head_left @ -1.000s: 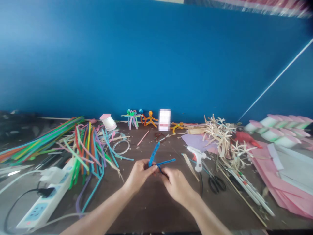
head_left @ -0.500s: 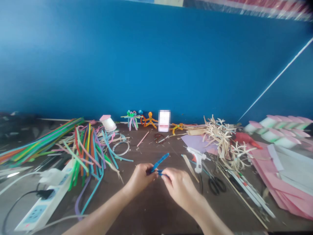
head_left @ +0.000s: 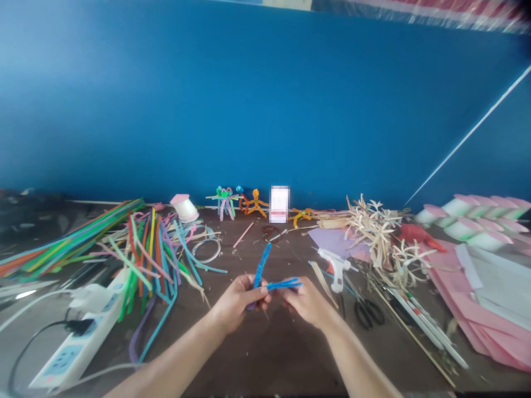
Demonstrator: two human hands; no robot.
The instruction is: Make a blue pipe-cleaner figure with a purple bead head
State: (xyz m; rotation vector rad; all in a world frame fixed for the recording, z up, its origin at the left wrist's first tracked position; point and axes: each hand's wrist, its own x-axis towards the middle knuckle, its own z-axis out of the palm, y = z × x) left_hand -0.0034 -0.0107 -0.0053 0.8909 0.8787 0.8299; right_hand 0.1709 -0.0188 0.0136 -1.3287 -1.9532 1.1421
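My left hand [head_left: 240,301] is closed around fuzzy blue pipe cleaners [head_left: 263,264], pinching them between thumb and fingers. One thick blue length stands up from this grip, leaning slightly right. A bit of purple shows below the left fingers. Thin blue strands [head_left: 284,284] run sideways from the grip and fan out at my right hand [head_left: 309,303]. The right fingers are curled close to these strands; whether they grip them is hidden. Both hands are above the dark tabletop [head_left: 265,354].
Bundled pipe cleaners [head_left: 153,249] and a power strip [head_left: 70,354] lie left. On the right are a glue gun [head_left: 338,268], black-handled scissors [head_left: 367,314], dried strips [head_left: 371,226] and pink sheets [head_left: 464,309]. Small pipe-cleaner figures [head_left: 256,203] and a paper cup [head_left: 185,208] stand at the back.
The thick blue length has swung from leaning right to nearly upright. My right hand has moved slightly right, away from the left, and the thin blue strands now show between them.
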